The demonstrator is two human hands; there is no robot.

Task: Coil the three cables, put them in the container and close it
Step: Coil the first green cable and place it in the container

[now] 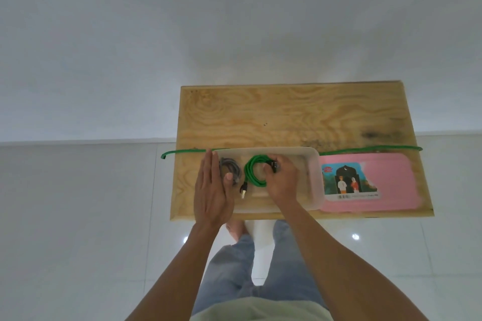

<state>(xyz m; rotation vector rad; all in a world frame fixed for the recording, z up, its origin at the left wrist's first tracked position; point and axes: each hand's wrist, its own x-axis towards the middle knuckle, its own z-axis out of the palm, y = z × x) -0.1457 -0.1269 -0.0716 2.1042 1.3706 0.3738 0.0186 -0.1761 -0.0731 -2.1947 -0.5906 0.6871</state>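
Observation:
A translucent white container (311,180) stands open on the wooden table. Inside it at the left lies a coiled grey cable (229,167). Beside that is a coiled green cable (253,172) with a black plug end trailing toward me. My right hand (281,180) grips the right side of the green coil inside the container. My left hand (212,190) rests flat with straight fingers against the container's left wall. A third green cable (370,150) lies uncoiled, stretched straight across the table behind the container. The pink lid (386,182) lies flat to the right of the container.
The wooden table (287,117) is small, with its front edge just below the container. White tiled floor (78,216) surrounds it and a white wall stands behind. My legs and a bare foot show under the table's front edge.

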